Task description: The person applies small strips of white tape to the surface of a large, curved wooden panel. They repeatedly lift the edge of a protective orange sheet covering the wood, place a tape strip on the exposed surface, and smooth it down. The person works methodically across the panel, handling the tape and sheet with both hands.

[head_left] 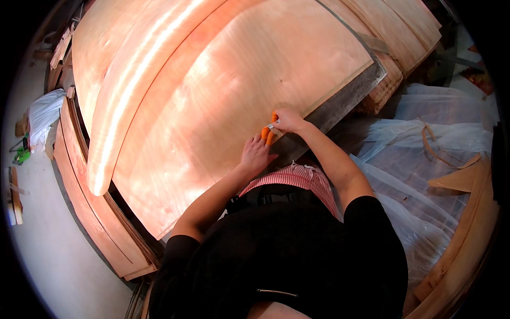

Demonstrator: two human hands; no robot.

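A wide sheet of pale wood veneer [234, 101] lies before me on a dark flat surface [348, 101]. Near the sheet's front edge, my left hand [256, 155] rests with its fingers stretched out on the wood, orange covers on some fingertips. Just beyond and to the right, my right hand [289, 120] is closed in a pinch, an orange cover on one finger. Between its fingertips shows a small pale strip [273, 125], too small to name surely. It almost touches the left fingertips.
A curled veneer sheet [125, 90] rises across the left of the work. Stacked veneer sheets [93, 196] stand at the left, with more wood sheets [398, 32] at the far right. Clear plastic sheeting [411, 159] and wood offcuts [457, 178] lie on my right.
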